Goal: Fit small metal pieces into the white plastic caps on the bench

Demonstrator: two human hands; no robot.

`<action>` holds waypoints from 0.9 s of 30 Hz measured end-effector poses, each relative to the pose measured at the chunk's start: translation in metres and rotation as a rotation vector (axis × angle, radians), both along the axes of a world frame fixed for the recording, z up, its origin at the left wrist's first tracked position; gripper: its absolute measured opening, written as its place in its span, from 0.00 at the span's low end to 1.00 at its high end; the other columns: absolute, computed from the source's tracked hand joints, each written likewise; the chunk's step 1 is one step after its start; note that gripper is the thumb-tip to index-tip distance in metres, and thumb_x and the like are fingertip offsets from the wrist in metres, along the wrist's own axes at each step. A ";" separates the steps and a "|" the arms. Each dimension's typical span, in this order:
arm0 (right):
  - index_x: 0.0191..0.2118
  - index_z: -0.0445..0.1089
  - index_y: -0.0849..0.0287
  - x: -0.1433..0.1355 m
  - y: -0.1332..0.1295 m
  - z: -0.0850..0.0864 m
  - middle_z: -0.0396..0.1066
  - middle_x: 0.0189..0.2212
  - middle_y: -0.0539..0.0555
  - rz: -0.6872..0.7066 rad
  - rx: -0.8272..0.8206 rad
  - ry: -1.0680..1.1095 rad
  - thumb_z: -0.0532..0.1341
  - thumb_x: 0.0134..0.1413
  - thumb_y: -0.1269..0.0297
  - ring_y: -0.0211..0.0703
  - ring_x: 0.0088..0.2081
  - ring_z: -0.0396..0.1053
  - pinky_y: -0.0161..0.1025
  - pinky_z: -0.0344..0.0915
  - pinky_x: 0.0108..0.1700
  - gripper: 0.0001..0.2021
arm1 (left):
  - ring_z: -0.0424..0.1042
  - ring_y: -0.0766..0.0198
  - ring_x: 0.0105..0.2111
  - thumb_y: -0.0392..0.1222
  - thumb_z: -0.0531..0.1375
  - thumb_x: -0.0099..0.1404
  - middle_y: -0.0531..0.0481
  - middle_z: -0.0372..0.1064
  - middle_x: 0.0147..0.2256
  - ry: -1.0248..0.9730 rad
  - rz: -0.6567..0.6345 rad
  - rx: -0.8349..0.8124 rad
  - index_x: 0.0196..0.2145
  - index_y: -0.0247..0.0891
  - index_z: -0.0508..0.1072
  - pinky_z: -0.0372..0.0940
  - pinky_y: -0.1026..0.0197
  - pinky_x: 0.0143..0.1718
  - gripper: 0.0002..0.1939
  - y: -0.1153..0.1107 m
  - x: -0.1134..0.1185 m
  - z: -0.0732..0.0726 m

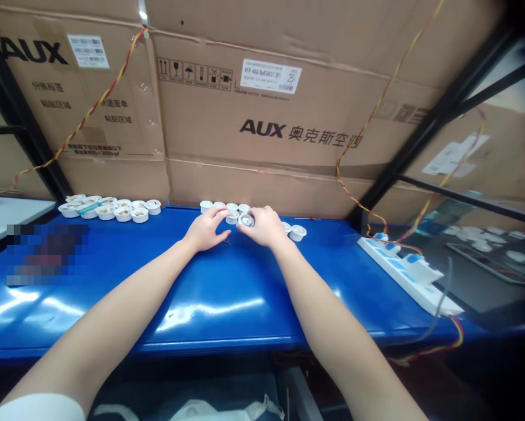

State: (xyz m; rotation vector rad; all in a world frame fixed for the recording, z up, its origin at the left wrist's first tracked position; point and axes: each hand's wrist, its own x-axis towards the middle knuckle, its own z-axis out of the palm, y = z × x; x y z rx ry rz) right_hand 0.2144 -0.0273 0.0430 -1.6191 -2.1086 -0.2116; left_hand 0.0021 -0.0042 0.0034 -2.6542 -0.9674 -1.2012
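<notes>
At the back of the blue tabletop, both my arms reach forward to a group of small round white cups. My right hand (266,226) has its fingers closed on a white cup (245,220), tipped so that its top faces me. My left hand (206,230) is just to the left, thumb and fingers apart in a curve with nothing between them. Another white cup (232,217) sits between the two hands. Behind them stands a row of white cups, including one at its left end (206,206). To the right of my right hand are more, one partly hidden and one in plain sight (298,233).
Several white cups (123,214) with small brownish contents stand at the back left. A white power strip (409,275) with plugs lies along the right edge. Large cardboard boxes (245,169) wall off the back; a twisted red-yellow wire (344,181) hangs before them.
</notes>
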 end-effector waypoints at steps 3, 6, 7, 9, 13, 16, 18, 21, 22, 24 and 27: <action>0.31 0.76 0.60 0.023 0.009 -0.001 0.74 0.36 0.66 -0.199 -0.115 -0.088 0.67 0.44 0.47 0.61 0.46 0.66 0.48 0.61 0.45 0.19 | 0.67 0.53 0.55 0.43 0.60 0.63 0.44 0.65 0.55 0.058 0.024 -0.040 0.50 0.42 0.68 0.67 0.52 0.54 0.17 0.000 -0.002 0.000; 0.32 0.77 0.62 0.038 0.015 -0.005 0.74 0.38 0.69 -0.322 -0.231 -0.079 0.66 0.44 0.44 0.66 0.47 0.66 0.52 0.61 0.45 0.22 | 0.67 0.53 0.55 0.42 0.59 0.63 0.44 0.64 0.56 0.081 0.021 -0.046 0.49 0.43 0.69 0.68 0.53 0.52 0.16 0.000 -0.003 0.001; 0.33 0.77 0.62 0.041 0.016 -0.006 0.74 0.40 0.69 -0.340 -0.252 -0.068 0.65 0.45 0.43 0.67 0.48 0.65 0.53 0.61 0.46 0.23 | 0.67 0.53 0.55 0.42 0.59 0.63 0.44 0.63 0.56 0.071 0.017 -0.033 0.49 0.42 0.69 0.68 0.53 0.52 0.16 0.000 -0.004 0.001; 0.36 0.77 0.63 0.045 0.018 -0.009 0.73 0.42 0.71 -0.377 -0.277 -0.052 0.63 0.47 0.44 0.68 0.50 0.65 0.54 0.60 0.48 0.24 | 0.67 0.53 0.55 0.42 0.58 0.63 0.43 0.62 0.57 0.061 0.008 -0.004 0.49 0.42 0.69 0.68 0.53 0.52 0.16 0.000 -0.003 0.001; 0.45 0.75 0.67 0.049 0.017 -0.011 0.69 0.49 0.73 -0.543 -0.254 -0.035 0.63 0.50 0.47 0.69 0.55 0.61 0.57 0.55 0.55 0.26 | 0.67 0.53 0.54 0.42 0.58 0.64 0.44 0.64 0.56 0.105 0.020 0.000 0.48 0.41 0.70 0.68 0.53 0.51 0.15 -0.001 -0.002 0.001; 0.54 0.69 0.66 0.042 0.016 -0.012 0.65 0.55 0.70 -0.551 -0.154 -0.061 0.63 0.52 0.51 0.67 0.57 0.59 0.57 0.52 0.58 0.29 | 0.68 0.54 0.53 0.40 0.57 0.64 0.45 0.65 0.54 0.091 0.072 -0.037 0.47 0.41 0.70 0.67 0.53 0.51 0.13 0.001 -0.001 -0.001; 0.57 0.66 0.64 0.029 0.016 -0.014 0.65 0.56 0.67 -0.393 -0.082 -0.081 0.61 0.55 0.53 0.62 0.57 0.60 0.53 0.54 0.58 0.28 | 0.69 0.55 0.51 0.39 0.55 0.65 0.46 0.67 0.52 0.048 0.121 -0.063 0.46 0.41 0.71 0.67 0.54 0.52 0.12 0.003 -0.001 -0.002; 0.59 0.65 0.63 0.004 0.018 -0.022 0.66 0.57 0.64 -0.063 -0.002 -0.132 0.56 0.61 0.60 0.55 0.59 0.59 0.48 0.52 0.61 0.22 | 0.70 0.57 0.49 0.37 0.51 0.67 0.47 0.69 0.48 -0.056 0.190 -0.088 0.44 0.42 0.71 0.67 0.56 0.50 0.11 0.005 -0.001 -0.002; 0.59 0.64 0.63 -0.003 0.019 -0.026 0.65 0.59 0.63 0.011 0.023 -0.159 0.56 0.61 0.61 0.56 0.61 0.57 0.50 0.49 0.63 0.23 | 0.70 0.57 0.48 0.36 0.51 0.68 0.47 0.70 0.47 -0.081 0.204 -0.096 0.43 0.41 0.71 0.67 0.56 0.49 0.11 0.005 -0.001 -0.002; 0.59 0.65 0.61 -0.015 0.021 -0.032 0.64 0.60 0.61 0.088 0.043 -0.192 0.56 0.61 0.61 0.57 0.63 0.54 0.55 0.45 0.65 0.22 | 0.71 0.57 0.47 0.36 0.51 0.67 0.47 0.70 0.46 -0.098 0.219 -0.110 0.42 0.41 0.72 0.68 0.57 0.48 0.11 0.005 -0.001 -0.001; 0.57 0.67 0.60 -0.021 0.023 -0.037 0.67 0.58 0.61 0.125 0.047 -0.207 0.57 0.61 0.63 0.60 0.63 0.54 0.59 0.44 0.65 0.20 | 0.70 0.56 0.49 0.36 0.51 0.67 0.47 0.69 0.48 -0.078 0.212 -0.132 0.45 0.42 0.71 0.67 0.56 0.50 0.12 0.006 0.000 -0.003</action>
